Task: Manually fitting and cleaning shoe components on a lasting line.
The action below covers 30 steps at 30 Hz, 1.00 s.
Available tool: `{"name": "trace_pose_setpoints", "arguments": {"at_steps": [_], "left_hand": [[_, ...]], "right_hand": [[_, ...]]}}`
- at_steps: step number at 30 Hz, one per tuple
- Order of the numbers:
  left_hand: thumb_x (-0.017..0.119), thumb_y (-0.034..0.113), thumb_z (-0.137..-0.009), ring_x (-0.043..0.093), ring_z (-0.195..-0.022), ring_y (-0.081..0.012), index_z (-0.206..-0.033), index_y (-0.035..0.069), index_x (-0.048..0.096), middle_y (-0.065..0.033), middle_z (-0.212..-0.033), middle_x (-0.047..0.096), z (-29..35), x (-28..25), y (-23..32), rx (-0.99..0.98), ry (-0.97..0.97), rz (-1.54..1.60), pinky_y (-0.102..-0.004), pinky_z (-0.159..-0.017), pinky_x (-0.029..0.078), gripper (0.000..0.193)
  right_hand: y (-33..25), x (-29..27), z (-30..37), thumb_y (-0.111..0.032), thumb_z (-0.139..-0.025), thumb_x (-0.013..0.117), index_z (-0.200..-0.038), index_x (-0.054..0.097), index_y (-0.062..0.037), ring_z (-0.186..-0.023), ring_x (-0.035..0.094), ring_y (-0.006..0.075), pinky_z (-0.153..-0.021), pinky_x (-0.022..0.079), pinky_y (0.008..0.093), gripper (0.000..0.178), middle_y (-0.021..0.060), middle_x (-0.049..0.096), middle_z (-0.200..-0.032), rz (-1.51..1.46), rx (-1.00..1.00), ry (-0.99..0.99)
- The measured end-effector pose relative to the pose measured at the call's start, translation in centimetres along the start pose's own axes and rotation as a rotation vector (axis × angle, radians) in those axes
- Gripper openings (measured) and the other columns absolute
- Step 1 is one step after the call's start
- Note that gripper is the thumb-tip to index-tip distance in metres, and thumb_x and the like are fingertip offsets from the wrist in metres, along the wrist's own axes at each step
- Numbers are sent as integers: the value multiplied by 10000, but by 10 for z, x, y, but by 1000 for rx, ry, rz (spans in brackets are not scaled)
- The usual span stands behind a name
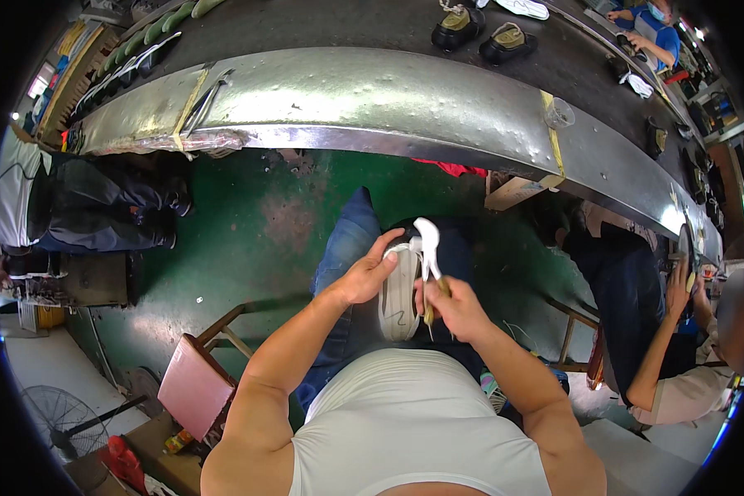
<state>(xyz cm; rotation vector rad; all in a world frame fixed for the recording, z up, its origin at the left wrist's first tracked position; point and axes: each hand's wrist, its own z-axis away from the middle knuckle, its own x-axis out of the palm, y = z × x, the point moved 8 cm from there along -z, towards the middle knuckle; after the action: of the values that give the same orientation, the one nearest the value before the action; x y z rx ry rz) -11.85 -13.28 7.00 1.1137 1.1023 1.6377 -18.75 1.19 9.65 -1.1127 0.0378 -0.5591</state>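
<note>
A shoe on a last (399, 293) lies bottom up over my lap, with its pale underside showing and a dark pen mark near the end closest to me. My left hand (370, 277) grips its far end, thumb on the underside, beside a black part of the upper. In my right hand (455, 310) is a hammer (426, 241), its bright metal head over the far right edge of the shoe. A thin pointed piece sticks out below the right fingers; what it is I cannot make out.
A metal-edged workbench (331, 91) curves across the far side, bearing dark shoes (506, 43). Pincers (207, 103) hang at its left. A pink-seated stool (194, 384) and a fan (62, 422) stand at left. Co-workers sit at right (661, 388) and far right (657, 37); another person (83, 198) is at left.
</note>
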Motion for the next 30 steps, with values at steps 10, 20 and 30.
{"name": "trace_pose_setpoints", "arguments": {"at_steps": [10,20,30], "left_hand": [[387,378,-1079,354,-1393,-276,-1536,127,279,-200,-1489,371,-9,-16,-15,11,116,-205,-382,-1154,296,532],[491,303,-1040,171,-1515,-331,-1513,65,305,-216,-1624,147,-20,0,-7,78,9,-260,-409,-1210,193,561],[445,375,-1063,265,-1473,-298,-1508,56,290,-193,-1555,282,-18,-12,-26,7,77,-160,-357,-1193,219,569]], "right_hand": [[14,-12,15,-189,-1011,550,-1092,634,31,-763,624,111,-710,510,272,249,76,686,-904,165,137,-73],[-36,-42,4,-201,-994,576,-1113,614,27,-721,626,107,-649,511,279,260,69,692,-865,339,-52,84],[29,-13,11,-204,-1004,563,-1081,622,8,-713,610,117,-633,504,280,233,63,672,-864,336,122,62]]}}
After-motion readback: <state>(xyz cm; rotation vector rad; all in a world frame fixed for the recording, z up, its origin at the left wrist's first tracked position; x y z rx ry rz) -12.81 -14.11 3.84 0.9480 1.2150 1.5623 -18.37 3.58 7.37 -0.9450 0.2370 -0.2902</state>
